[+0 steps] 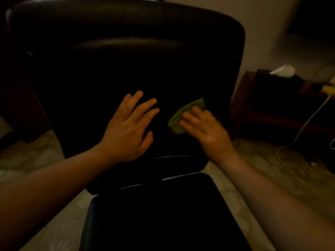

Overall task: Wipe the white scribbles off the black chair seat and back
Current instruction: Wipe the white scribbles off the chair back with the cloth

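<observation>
The black chair back (126,57) fills the upper middle of the head view, and the black seat (163,214) lies below it. The light is dim and I can make out no white scribbles on either. My left hand (128,129) lies flat on the lower part of the back with its fingers spread and nothing in it. My right hand (206,131) presses a folded green cloth (181,116) against the lower right of the back; the cloth sticks out past my fingertips to the upper left.
A dark low wooden table (282,113) stands at the right with a tissue box (281,75) on it. A pale cable (299,134) runs from the table down to loops on the light patterned floor (272,160). Dark furniture stands at the left edge.
</observation>
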Motion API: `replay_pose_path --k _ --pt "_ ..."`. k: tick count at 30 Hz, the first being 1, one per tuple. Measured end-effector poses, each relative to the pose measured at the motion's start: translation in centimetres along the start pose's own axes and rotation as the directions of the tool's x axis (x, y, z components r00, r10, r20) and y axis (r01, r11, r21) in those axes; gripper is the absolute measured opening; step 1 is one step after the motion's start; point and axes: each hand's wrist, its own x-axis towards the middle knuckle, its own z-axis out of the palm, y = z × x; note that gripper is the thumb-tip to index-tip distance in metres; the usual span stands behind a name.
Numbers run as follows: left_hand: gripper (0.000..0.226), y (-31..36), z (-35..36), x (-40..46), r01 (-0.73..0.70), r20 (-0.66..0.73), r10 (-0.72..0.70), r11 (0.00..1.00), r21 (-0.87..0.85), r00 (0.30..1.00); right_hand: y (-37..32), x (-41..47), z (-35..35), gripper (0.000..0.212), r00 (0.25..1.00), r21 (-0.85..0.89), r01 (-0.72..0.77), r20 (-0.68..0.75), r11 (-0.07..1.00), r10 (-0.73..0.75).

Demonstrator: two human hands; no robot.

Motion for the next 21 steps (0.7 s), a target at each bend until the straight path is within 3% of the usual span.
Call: replay_pose_path --k 3,6,8,10,12,14,18,21 --pt "0.065 0.0 0.5 -0.1 -0.001 -0.028 0.002 1.0 0.012 1.0 3.3 -0.5 -1.5 0.051 0.956 0.012 -0.257 -0.141 0.966 0.256" --pt "0.065 0.2 0.7 -0.1 0.009 -0.041 -0.008 1.0 0.023 0.999 2.0 -0.9 0.0 0.056 0.843 0.082 -0.477 -0.241 0.875 0.481" --pt "0.066 0.3 0.7 0.0 0.029 -0.036 -0.028 0.999 0.042 0.999 -0.2 -2.0 2.0 0.06 0.893 0.067 -0.403 -0.188 0.913 0.408" --pt "0.069 0.2 0.8 -0.1 0.039 -0.024 -0.037 0.997 0.069 0.999 -2.4 -3.8 3.5 0.051 0.976 0.051 -0.212 -0.03 0.976 0.214" --pt "0.071 0.2 0.8 -0.3 0.03 -0.015 -0.029 0.995 0.092 0.999 -2.3 -4.6 3.1 0.042 0.995 0.044 -0.07 0.08 0.997 0.067" --pt "0.072 0.2 0.7 -0.2 0.028 0.0 -0.028 0.994 0.103 1.0 -0.5 -3.4 1.6 0.043 0.996 0.03 -0.023 0.088 0.999 0.02" --pt "0.071 0.4 0.5 0.0 0.059 0.0 -0.059 0.994 0.095 0.998 3.9 3.1 -2.0 0.056 0.984 0.004 -0.177 -0.006 0.984 0.177" --pt "0.07 0.6 0.4 0.2 0.041 -0.012 -0.04 0.995 0.089 0.999 6.5 9.3 -4.8 0.062 0.923 0.061 -0.379 -0.042 0.923 0.382"
